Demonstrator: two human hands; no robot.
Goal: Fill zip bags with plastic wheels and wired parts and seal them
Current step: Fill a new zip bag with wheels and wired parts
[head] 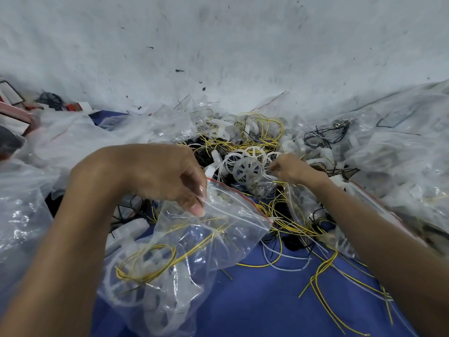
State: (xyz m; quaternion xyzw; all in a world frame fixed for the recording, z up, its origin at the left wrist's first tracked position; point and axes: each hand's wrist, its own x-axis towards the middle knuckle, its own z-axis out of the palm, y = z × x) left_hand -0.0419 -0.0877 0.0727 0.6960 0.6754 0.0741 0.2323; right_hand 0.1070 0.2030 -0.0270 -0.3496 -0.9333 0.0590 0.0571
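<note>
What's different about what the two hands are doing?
The left hand pinches the zip bag near its mouth; the right hand pinches the white wheel bundle. The left hand is nearer the camera; the right hand reaches farther out. Both are bare and gripping something.

A clear zip bag (218,229) with a red strip along its mouth hangs open and crumpled, pinched at the rim by the left hand (155,173). Inside it lie translucent white plastic wheels (150,288) and a coil of yellow wire (155,261). Beyond the bag, the right hand (291,169) pinches a cluster of white spoked wheels (245,170) with thin white wires trailing from them. Behind them sits a tangled heap of wheels and yellow wired parts (255,127). More loose yellow and white wires (315,276) sprawl nearer, to the bag's right.
</note>
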